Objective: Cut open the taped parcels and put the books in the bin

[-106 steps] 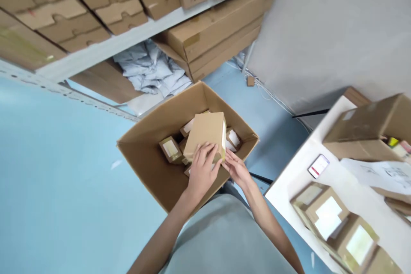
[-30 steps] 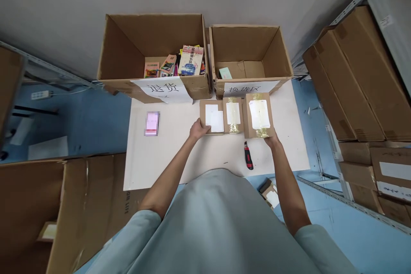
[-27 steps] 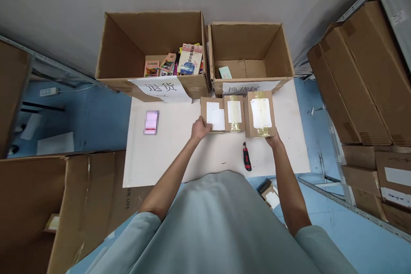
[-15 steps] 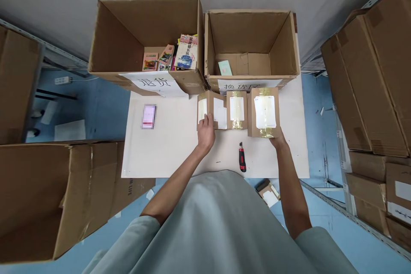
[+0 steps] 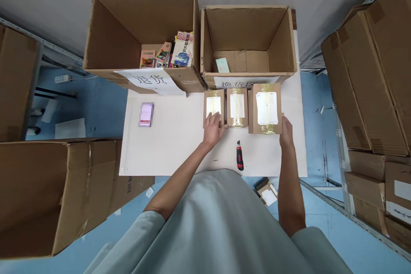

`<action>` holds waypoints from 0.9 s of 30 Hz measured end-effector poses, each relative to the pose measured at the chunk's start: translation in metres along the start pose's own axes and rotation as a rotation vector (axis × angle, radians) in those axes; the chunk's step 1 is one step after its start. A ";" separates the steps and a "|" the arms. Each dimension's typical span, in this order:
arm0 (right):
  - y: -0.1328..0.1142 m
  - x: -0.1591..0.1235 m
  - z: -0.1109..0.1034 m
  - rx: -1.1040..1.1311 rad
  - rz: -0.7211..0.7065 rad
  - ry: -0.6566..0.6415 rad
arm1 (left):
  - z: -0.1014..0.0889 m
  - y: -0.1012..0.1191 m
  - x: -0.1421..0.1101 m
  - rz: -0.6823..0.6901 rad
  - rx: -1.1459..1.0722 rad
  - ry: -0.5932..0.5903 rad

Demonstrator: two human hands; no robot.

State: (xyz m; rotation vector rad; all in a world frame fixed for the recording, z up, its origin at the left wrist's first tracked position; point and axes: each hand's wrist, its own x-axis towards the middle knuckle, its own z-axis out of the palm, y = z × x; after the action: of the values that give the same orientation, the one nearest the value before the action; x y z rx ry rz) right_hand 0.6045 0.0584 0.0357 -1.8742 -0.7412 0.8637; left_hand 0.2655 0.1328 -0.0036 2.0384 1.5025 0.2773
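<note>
White rectangular tabletop (image 5: 167,141) carries the left taped brown cardboard box (image 5: 214,94), which may bump the middle brown box (image 5: 237,106) if the left hand (image 5: 212,131), fingers spread over it, pushes sideways; beside the large brown box (image 5: 267,108), the right hand's (image 5: 287,131) partly hidden fingers I cannot tell.

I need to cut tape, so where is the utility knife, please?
In the head view, the utility knife lies below the middle parcel.
</note>
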 end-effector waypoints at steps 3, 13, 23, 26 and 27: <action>-0.028 -0.017 -0.007 -0.220 -0.095 0.105 | 0.000 0.005 0.008 -0.188 -0.031 0.088; -0.061 -0.044 0.044 -0.843 -0.143 0.012 | -0.016 -0.001 0.033 -0.620 -0.196 0.133; -0.075 -0.052 0.085 -0.930 -0.164 0.088 | -0.086 -0.111 -0.053 -0.588 -0.171 0.210; -0.088 -0.065 0.095 -0.863 -0.203 0.180 | -0.105 -0.145 -0.085 -0.617 -0.208 0.221; -0.093 -0.074 0.098 -0.826 -0.227 0.207 | -0.110 -0.155 -0.094 -0.622 -0.224 0.221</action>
State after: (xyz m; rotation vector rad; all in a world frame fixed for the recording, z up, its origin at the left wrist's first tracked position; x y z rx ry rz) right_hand 0.4698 0.0859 0.1061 -2.4678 -1.2729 0.1995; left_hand 0.0554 0.1120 0.0139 1.3180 2.0499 0.4008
